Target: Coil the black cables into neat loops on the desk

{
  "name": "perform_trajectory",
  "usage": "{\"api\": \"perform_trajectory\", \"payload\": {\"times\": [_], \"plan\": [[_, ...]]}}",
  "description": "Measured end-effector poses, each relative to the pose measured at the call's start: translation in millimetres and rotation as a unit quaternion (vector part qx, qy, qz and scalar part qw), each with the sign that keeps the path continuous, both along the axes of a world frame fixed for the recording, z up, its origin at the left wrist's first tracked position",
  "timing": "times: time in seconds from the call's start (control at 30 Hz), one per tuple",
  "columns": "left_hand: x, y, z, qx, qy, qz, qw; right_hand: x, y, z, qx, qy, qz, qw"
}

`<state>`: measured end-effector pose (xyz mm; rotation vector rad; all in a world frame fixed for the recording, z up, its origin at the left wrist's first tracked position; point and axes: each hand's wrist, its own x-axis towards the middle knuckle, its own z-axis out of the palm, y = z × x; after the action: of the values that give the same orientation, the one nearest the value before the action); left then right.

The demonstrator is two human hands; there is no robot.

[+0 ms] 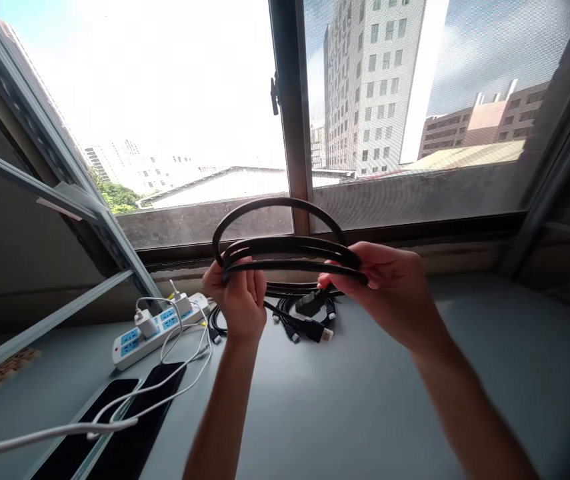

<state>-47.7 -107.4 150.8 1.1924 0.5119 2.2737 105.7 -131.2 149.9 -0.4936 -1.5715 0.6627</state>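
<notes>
A thick black rubbery cable (289,246), wound into wide loops, hangs in the air between the two hands. The left hand (239,293) is curled tightly round the left end of the bundle; the right hand (389,283) pinches the right end between thumb and fingers. One loose loop arches above both grips, and the remaining strands run nearly level from one hand to the other.

Below the gap between the hands, a black plug with a silver metal tip (312,328) points rightward, and a second, dark blocky plug (307,304) sits just below the right fingertips. Beyond and beneath the grips, thinner black coiled cables (335,309) lie on a smooth grey-blue tabletop (345,413).

Left of the left hand stands a long white power strip with blue sockets (169,319), carrying white box-shaped chargers (145,323). Nearer than these, white cords cross two flat, black-faced slabs (137,437). A dark-framed window (297,133) rises behind the hands.
</notes>
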Motion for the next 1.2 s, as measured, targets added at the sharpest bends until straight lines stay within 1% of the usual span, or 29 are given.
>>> {"api": "perform_trajectory", "payload": {"times": [0.07, 0.1, 0.2, 0.23, 0.27, 0.33, 0.4, 0.47, 0.53, 0.7, 0.77, 0.83, 0.9, 1.0, 1.1, 1.2], "plan": [[-2.1, 2.3, 0.1, -0.028, -0.001, -0.022, 0.999, -0.1, -2.1, 0.8, -0.011, -0.016, 0.018, 1.0], [-3.4, 3.2, 0.3, -0.047, 0.01, -0.04, 0.998, -0.1, -2.7, 1.0, -0.01, -0.026, 0.016, 0.999], [-8.0, 5.8, 1.0, -0.124, 0.088, -0.108, 0.983, 0.1, 0.3, 0.0, -0.007, -0.052, -0.011, 0.999], [-9.5, 7.0, 1.1, -0.147, 0.116, -0.119, 0.975, 0.4, 3.1, -0.9, -0.011, -0.058, -0.023, 0.998], [-10.8, 8.3, 1.1, -0.166, 0.137, -0.12, 0.969, 0.7, 6.8, -1.9, -0.014, -0.062, -0.039, 0.997], [-12.3, 11.1, 1.1, -0.19, 0.153, -0.098, 0.965, 1.7, 16.0, -4.2, -0.011, -0.074, -0.092, 0.993], [-12.5, 13.2, 1.3, -0.203, 0.149, -0.071, 0.965, 2.7, 25.6, -6.5, 0.011, -0.092, -0.162, 0.982], [-12.4, 13.9, 1.8, -0.212, 0.144, -0.056, 0.965, 3.2, 32.7, -8.1, 0.044, -0.103, -0.211, 0.971], [-12.6, 13.3, 2.3, -0.22, 0.149, -0.055, 0.962, 2.9, 35.6, -9.1, 0.076, -0.099, -0.234, 0.964], [-13.2, 11.8, 1.9, -0.239, 0.19, -0.093, 0.948, 1.8, 29.8, -9.6, 0.149, -0.084, -0.28, 0.945], [-12.3, 11.9, 1.3, -0.243, 0.2, -0.092, 0.945, 3.0, 27.3, -9.8, 0.178, -0.105, -0.303, 0.93], [-11.4, 12.0, 0.8, -0.248, 0.208, -0.087, 0.942, 5.0, 26.8, -10.0, 0.193, -0.135, -0.325, 0.916], [-11.4, 12.3, 0.7, -0.25, 0.22, -0.085, 0.939, 7.0, 28.0, -10.0, 0.19, -0.152, -0.324, 0.914], [-13.8, 13.7, 0.2, -0.255, 0.257, -0.076, 0.929, 8.4, 31.7, -9.5, 0.168, -0.161, -0.297, 0.926], [-16.9, 16.1, -1.5, -0.25, 0.29, -0.034, 0.923, 8.3, 37.2, -9.4, 0.125, -0.185, -0.286, 0.932], [-18.5, 17.2, -3.6, -0.241, 0.325, 0.014, 0.914, 8.6, 45.7, -12.1, 0.081, -0.2, -0.256, 0.942]]}}
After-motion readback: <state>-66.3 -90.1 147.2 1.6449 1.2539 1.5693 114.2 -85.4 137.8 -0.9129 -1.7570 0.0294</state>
